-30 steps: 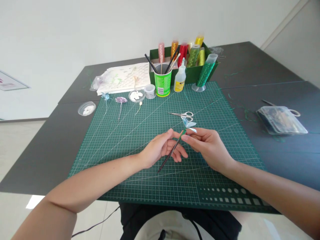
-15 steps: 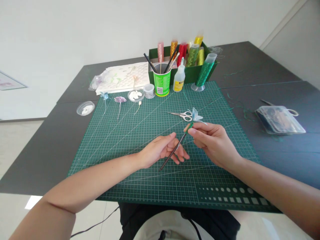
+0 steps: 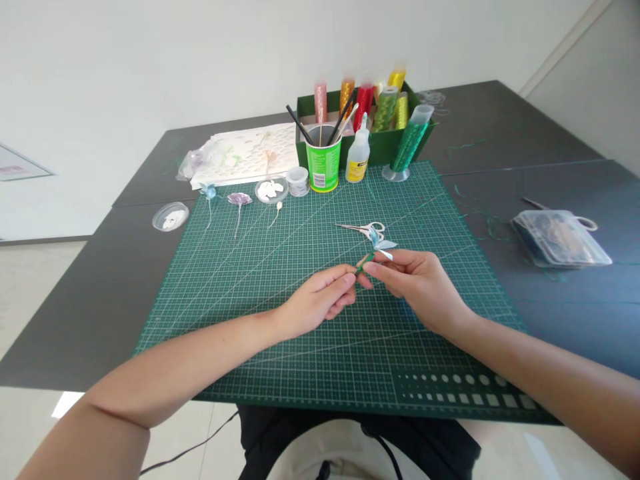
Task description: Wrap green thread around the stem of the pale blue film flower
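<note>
Over the middle of the green cutting mat (image 3: 230, 280), a small light-blue flower (image 3: 381, 241) on a green-wrapped stem (image 3: 366, 261) is held between both hands. My right hand (image 3: 420, 283) pinches the stem just below the petals. The fingers of my left hand (image 3: 325, 297) are closed round the stem's lower end, beside the right fingertips. Of the dark rod below the green part, almost nothing shows now. White-handled scissors (image 3: 367, 230) lie on the mat just behind the flower.
Behind the hands stand a green cup (image 3: 324, 167) of tools, a glue bottle (image 3: 358, 157) and a box (image 3: 385, 143) of thread spools. Finished flowers (image 3: 240, 199) and dishes of white pieces (image 3: 171, 217) are at the left. A clear plastic case (image 3: 563, 239) sits at the right.
My left hand has closed from open fingers onto the lower stem. My right hand and the flower have moved slightly left and down, and the dark rod is now mostly hidden.
</note>
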Demonstrator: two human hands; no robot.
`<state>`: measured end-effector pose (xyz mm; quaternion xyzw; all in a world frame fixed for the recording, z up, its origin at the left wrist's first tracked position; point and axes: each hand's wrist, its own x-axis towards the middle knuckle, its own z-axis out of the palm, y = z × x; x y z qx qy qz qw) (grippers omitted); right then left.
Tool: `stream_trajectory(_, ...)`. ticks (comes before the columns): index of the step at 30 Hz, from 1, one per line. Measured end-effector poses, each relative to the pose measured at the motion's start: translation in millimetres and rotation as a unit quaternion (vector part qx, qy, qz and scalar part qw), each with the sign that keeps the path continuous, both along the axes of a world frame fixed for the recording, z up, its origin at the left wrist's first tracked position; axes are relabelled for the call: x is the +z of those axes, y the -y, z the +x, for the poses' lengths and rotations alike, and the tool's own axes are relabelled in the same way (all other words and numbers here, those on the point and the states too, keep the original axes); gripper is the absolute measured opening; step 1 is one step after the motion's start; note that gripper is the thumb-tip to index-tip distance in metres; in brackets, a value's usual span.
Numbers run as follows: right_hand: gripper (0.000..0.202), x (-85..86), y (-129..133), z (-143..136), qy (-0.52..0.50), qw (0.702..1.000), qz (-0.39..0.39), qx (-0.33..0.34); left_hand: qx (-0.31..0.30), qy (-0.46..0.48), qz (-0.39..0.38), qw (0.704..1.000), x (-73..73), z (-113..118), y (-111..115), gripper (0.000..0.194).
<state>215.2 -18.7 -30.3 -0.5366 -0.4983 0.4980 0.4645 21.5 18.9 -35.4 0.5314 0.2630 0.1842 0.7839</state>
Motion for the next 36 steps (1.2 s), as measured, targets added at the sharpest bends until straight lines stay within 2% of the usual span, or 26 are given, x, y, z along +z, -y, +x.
stream_trajectory(4, 0.028, 0.6, -0.9, 4.5, 0.098, 0.995, 0.02, 0.017, 0.036, -0.054, 0.064, 0.996, -0.9, -1.0, -1.8, 0.034)
stream_trajectory(7, 0.025, 2.6, 0.9, 7.6, 0.172, 0.981, 0.052, 0.072, 0.06, -0.079, 0.099, 0.99, -3.8, -3.9, -9.2, 0.033)
stream_trajectory(10, 0.026, 6.0, 4.2, 10.4, 0.202, 0.965, 0.094, 0.141, 0.069, -0.118, 0.155, 0.979, -6.2, -8.3, -18.7, 0.033)
stream_trajectory(13, 0.026, 12.6, 6.7, 13.7, 0.181, 0.951, 0.11, 0.223, 0.038, -0.162, 0.213, 0.963, -3.6, -12.9, -25.5, 0.032)
stream_trajectory(17, 0.02, 25.0, 7.6, 19.3, 0.116, 0.949, 0.092, 0.277, -0.062, -0.196, 0.263, 0.943, 8.2, -16.5, -26.1, 0.028)
stream_trajectory(20, 0.016, 32.6, 7.0, 23.0, 0.084, 0.959, 0.08, 0.258, -0.124, -0.205, 0.299, 0.924, 16.2, -16.9, -22.7, 0.029)
stream_trajectory(25, 0.012, 33.6, 4.4, 24.1, 0.061, 0.979, 0.089, 0.171, -0.216, -0.211, 0.349, 0.887, 21.1, -15.5, -17.1, 0.032)
stream_trajectory(29, 0.011, 27.1, 1.6, 21.4, 0.071, 0.986, 0.087, 0.126, -0.235, -0.193, 0.368, 0.879, 21.5, -14.6, -14.3, 0.029)
stream_trajectory(36, 0.014, 14.1, -5.2, 19.5, 0.097, 0.987, 0.08, 0.102, -0.244, -0.175, 0.386, 0.872, 21.8, -14.1, -13.1, 0.029)
